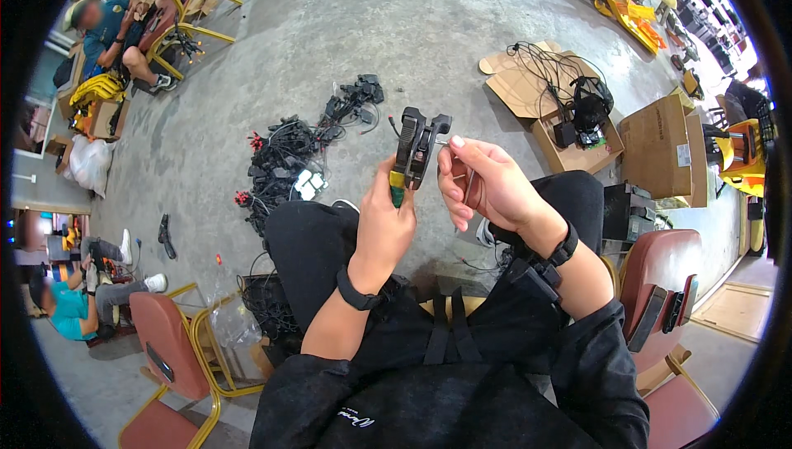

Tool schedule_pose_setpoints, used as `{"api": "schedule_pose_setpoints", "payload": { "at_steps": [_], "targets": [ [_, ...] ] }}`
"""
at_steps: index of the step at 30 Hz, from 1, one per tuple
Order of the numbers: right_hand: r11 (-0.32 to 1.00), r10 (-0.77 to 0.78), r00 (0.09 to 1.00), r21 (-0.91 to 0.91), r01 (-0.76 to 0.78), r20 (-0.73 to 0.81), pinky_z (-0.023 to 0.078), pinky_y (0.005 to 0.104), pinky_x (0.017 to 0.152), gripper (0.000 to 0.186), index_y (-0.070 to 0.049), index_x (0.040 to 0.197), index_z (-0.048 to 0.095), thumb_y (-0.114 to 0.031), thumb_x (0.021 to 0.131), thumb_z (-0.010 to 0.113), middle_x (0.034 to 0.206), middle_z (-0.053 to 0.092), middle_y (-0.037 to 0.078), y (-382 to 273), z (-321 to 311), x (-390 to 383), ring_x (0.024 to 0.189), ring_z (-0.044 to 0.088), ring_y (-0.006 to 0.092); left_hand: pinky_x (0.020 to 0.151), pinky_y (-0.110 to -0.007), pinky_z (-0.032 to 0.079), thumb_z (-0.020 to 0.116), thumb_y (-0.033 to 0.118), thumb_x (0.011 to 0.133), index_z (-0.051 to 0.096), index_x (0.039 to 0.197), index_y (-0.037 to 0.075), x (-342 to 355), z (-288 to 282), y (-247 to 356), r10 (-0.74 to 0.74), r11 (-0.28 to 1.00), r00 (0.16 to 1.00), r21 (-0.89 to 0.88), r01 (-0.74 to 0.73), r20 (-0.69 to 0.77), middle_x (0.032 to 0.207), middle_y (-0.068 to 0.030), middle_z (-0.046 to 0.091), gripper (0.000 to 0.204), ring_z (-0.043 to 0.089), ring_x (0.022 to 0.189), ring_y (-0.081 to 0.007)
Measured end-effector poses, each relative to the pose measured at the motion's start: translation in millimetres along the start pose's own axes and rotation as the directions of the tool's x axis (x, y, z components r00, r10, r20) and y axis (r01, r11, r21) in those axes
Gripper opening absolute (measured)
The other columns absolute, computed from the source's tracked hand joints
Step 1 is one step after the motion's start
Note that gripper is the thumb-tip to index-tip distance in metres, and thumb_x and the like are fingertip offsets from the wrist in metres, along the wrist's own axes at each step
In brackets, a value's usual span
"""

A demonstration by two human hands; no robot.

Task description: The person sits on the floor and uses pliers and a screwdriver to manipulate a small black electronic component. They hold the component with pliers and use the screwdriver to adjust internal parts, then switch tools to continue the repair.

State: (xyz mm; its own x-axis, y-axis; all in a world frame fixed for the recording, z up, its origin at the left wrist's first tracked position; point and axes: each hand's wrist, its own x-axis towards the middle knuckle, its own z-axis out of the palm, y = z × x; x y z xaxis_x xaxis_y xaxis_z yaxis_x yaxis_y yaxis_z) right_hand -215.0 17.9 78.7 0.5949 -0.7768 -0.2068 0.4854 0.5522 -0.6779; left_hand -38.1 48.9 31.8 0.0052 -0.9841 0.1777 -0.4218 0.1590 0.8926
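Note:
My left hand [386, 222] is closed around the lower end of a black tool with a yellow-and-green handle, which looks like a wire stripper [412, 148]. Its head points up and away from me, between my knees. Just to its right, my right hand [495, 181] has thumb and forefinger pinched together on a thin, pale wire-like piece [443, 144]. That piece reaches the right side of the tool's head; whether it sits inside the jaws I cannot tell. The other right fingers are loosely curled.
On the floor ahead lies a long heap of black adapters and cables [285, 148]. An open cardboard box [549, 139] holds cables at right, beside a closed carton [656, 148]. Red chairs [169, 346] stand around me. Two people [103, 40] sit at left.

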Motion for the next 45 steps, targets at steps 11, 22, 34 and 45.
{"api": "schedule_pose_setpoints", "payload": {
  "at_steps": [11, 22, 34, 45],
  "targets": [
    [1.000, -0.017, 1.000, 0.025, 0.017, 0.010, 0.046, 0.0297, 0.046, 0.035, -0.004, 0.089, 0.053, -0.032, 0.105, 0.039, 0.067, 0.055, 0.006, 0, -2, 0, 0.049, 0.050, 0.0147, 0.087, -0.042, 0.049, 0.055, -0.005, 0.089, 0.045, 0.133, 0.004, 2, -8, 1, -0.041, 0.998, 0.995, 0.046, 0.037, 0.093, 0.117, -0.0228, 0.061, 0.046, 0.061, 0.107, -0.0402],
    [0.957, -0.053, 0.991, -0.289, 0.016, -0.120, 0.027, 0.0238, 0.046, 0.035, -0.006, 0.085, 0.054, -0.033, 0.103, 0.041, 0.061, 0.047, 0.001, -2, 0, 3, 0.050, 0.033, 0.0072, 0.078, -0.032, 0.051, 0.056, -0.004, 0.089, 0.051, 0.116, 0.000, -1, -4, -1, -0.085, 0.996, 0.994, 0.006, 0.085, 0.075, 0.092, -0.0113, 0.069, 0.029, 0.068, 0.085, -0.0212],
    [0.948, 0.154, 0.987, 0.275, -0.161, 0.049, 0.023, 0.0239, 0.037, 0.033, -0.006, 0.090, 0.051, -0.031, 0.105, 0.034, 0.056, 0.035, -0.003, -7, 2, -3, 0.041, 0.028, 0.0086, 0.076, -0.035, 0.050, 0.059, -0.001, 0.087, 0.051, 0.114, -0.001, -1, -2, 6, -0.043, 0.999, 0.998, 0.002, 0.043, 0.041, 0.091, -0.0145, 0.067, 0.028, 0.067, 0.085, -0.0260],
    [0.090, -0.573, 0.811, -0.975, 0.204, 0.117, 0.044, 0.0359, 0.051, 0.017, -0.002, 0.091, 0.053, -0.017, 0.098, 0.052, 0.064, 0.057, 0.014, 3, 9, -3, 0.057, 0.060, 0.0285, 0.069, -0.035, 0.050, 0.061, 0.006, 0.091, 0.055, 0.109, 0.000, -1, -3, -3, -0.161, 0.965, 0.974, -0.183, 0.190, 0.162, 0.084, -0.0121, 0.065, 0.020, 0.065, 0.076, -0.0258]
  ]
}}
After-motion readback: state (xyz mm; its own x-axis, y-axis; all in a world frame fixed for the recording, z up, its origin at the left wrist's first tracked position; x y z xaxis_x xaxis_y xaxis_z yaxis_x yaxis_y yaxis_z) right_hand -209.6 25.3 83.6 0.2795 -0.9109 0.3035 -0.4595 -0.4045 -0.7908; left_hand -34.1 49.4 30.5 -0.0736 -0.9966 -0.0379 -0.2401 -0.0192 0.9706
